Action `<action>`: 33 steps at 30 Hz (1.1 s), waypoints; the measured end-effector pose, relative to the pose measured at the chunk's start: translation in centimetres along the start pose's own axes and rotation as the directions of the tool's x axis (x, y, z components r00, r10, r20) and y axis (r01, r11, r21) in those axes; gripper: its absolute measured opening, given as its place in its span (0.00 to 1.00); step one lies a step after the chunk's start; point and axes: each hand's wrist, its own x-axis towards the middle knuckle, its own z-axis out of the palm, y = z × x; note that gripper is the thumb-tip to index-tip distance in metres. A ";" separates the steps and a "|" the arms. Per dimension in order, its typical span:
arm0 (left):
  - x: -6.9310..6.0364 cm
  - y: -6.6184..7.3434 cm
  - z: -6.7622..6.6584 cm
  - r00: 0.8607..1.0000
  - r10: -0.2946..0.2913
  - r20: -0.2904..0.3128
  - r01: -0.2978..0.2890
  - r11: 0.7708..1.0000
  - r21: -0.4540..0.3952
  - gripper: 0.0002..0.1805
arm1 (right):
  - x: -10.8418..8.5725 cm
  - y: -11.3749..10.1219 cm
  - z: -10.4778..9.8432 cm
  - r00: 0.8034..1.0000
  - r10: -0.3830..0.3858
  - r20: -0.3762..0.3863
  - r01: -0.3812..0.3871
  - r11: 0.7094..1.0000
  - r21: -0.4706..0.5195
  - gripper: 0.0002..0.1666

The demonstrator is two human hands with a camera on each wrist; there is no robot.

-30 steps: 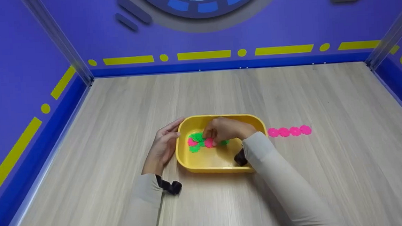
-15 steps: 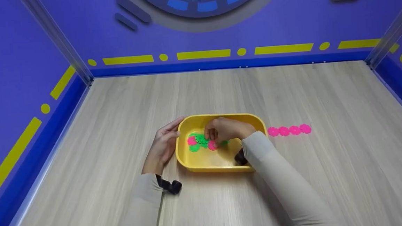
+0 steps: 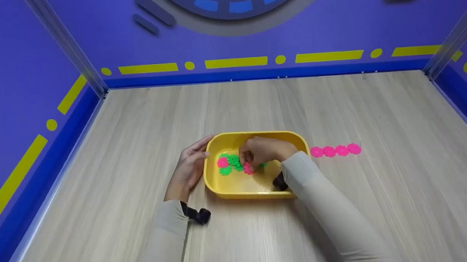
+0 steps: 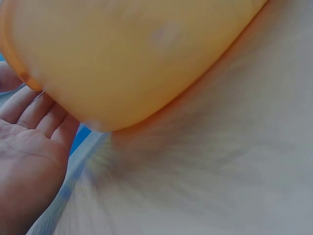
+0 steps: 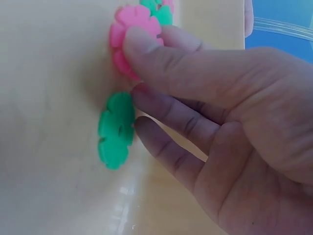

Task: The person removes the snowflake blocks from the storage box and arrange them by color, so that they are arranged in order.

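Observation:
A yellow plastic tub (image 3: 253, 195) stands on the table. My left hand (image 3: 189, 170) holds its left end, thumb at the rim and fingers along the outer wall; the left wrist view shows this hand (image 4: 34, 156) against the tub wall (image 4: 122, 63). Inside the tub, my right hand (image 3: 265, 149) pinches a pink flower-shaped disc (image 3: 248, 168), its thumb on the face in the right wrist view. A green disc (image 5: 116, 131) lies close to the other fingertips there. Several green discs (image 3: 225, 170) and one pink disc (image 3: 222, 162) lie left of the right hand.
A row of several pink flower discs (image 3: 335, 151) lies on the wooden table (image 3: 384, 203), just right of the tub. Blue-purple panels (image 3: 244, 45) with yellow marks wall the table at the back and sides. Black wrist cameras (image 3: 200, 216) sit on both wrists.
The right hand has shifted slightly right within the tub with the pink disc, and more of the green discs shows beside it. The left hand and the row of pink discs look the same.

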 end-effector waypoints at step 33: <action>0.0 0.2 0.2 1.000 -0.008 -0.003 0.008 1.000 0.020 0.33 | -2.6 -0.3 -2.1 0.996 -0.080 -0.039 0.078 0.996 -0.052 0.12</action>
